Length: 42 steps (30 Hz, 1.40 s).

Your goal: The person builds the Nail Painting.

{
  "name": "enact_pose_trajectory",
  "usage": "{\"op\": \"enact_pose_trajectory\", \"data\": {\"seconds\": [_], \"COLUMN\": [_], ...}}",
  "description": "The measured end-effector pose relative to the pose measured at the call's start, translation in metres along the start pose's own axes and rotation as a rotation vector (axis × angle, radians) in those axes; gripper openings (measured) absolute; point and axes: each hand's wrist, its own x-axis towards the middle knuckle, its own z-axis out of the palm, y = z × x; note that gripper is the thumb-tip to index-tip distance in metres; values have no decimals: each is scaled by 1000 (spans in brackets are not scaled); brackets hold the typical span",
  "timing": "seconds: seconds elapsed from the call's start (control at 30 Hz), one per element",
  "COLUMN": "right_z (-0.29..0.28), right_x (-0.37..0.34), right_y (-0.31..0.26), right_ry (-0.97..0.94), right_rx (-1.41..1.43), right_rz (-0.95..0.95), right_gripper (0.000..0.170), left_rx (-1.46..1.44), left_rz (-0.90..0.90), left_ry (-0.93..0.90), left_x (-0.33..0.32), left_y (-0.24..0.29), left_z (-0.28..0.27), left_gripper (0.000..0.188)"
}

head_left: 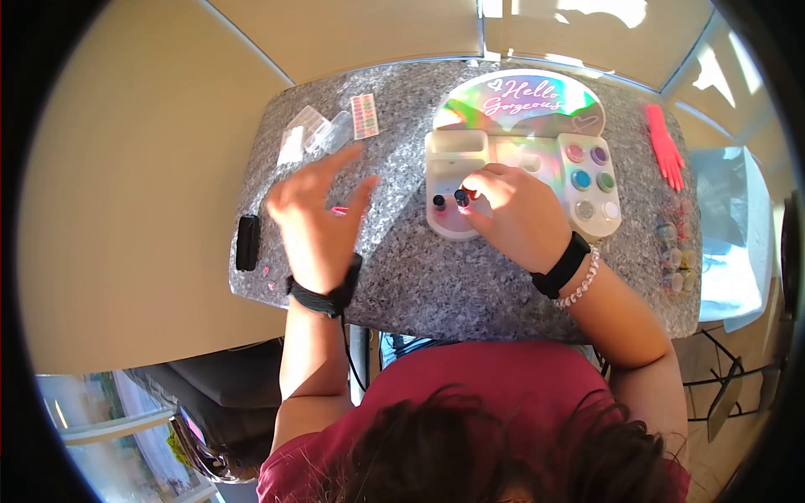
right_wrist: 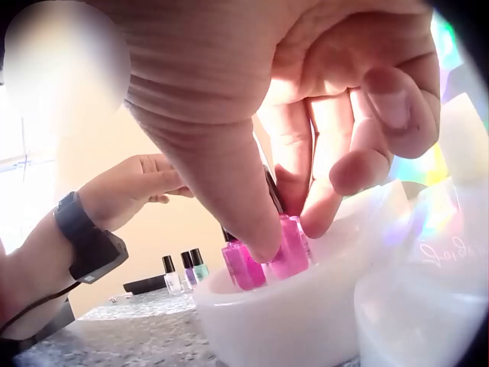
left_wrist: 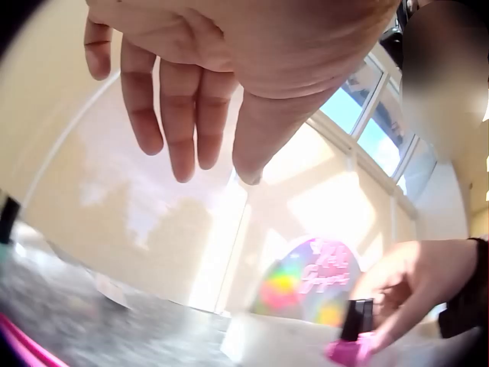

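Note:
My right hand (head_left: 520,210) is over the front left compartment of a white organizer (right_wrist: 275,329), pinching a pink nail polish bottle (right_wrist: 292,252) with a black cap between thumb and fingers. Another pink nail polish bottle (right_wrist: 243,269) stands right beside it in the same compartment. Behind them rises the organizer's shiny lid (head_left: 520,121), lettered "Hello Gorgeous". Raised over the left of the table, my left hand (head_left: 310,214) holds nothing, its fingers spread. Past it in the right wrist view stand clear, purple and mint polish bottles (right_wrist: 174,281).
Round pots of colored glitter (head_left: 580,179) fill the organizer's right side. Clear plastic cases (head_left: 312,130) and a sticker sheet (head_left: 365,116) lie at the back left. A black object (head_left: 247,243) is at the left edge, a pink glove (head_left: 665,147) and small jars (head_left: 672,258) at the right.

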Motion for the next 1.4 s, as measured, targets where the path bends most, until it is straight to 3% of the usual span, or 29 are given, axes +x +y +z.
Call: {"op": "enact_pose_trajectory", "data": {"seconds": [0.07, 0.17, 0.4, 0.5, 0.67, 0.77, 0.87, 0.9, 1.03, 1.1, 1.13, 1.4], "right_z": [6, 11, 8, 0, -18, -26, -40, -42, -33, -38, -39, -29], "right_x": [3, 4, -2, -7, -7, -9, -5, -4, -5, -9, -11, -14], "right_y": [1, 2, -7, -10, -14, -16, -31, -35, -39, -41, -40, -24], "right_ry": [15, 2, 24, 3, -57, 38, -4, 47, 149, 107, 65, 141], "right_rx": [-10, 36, 12, -32, -41, -79, 75, 155, 339, 350, 360, 432], "right_rz": [-1, 32, 38, 82, 152, 79, 143, 81, -51, 29, 105, 60], "right_gripper": [10, 11, 24, 32, 41, 42, 40, 38, 33, 33, 32, 31], "left_rx": [129, 337, 332, 436, 466, 566, 553, 497, 142, 20, 18, -52], "left_rz": [-178, -266, -384, -347, -343, -277, -172, -110, 98, 194, 213, 191], "left_ry": [64, 7, -161, -131, -49, 140, 291, 301, 168, 101, 93, 51], "left_x": [-7, -19, -30, -31, -29, -22, -14, -14, -22, -25, -26, -28], "left_y": [-32, -60, -79, -82, -69, -40, 3, 17, 63, 82, 88, 82], "left_z": [-12, -22, -11, -2, -5, -20, -31, -31, -17, -12, -8, 13], "left_gripper": [37, 38, 35, 19, 17, 22, 26, 25, 32, 35, 35, 44]}}
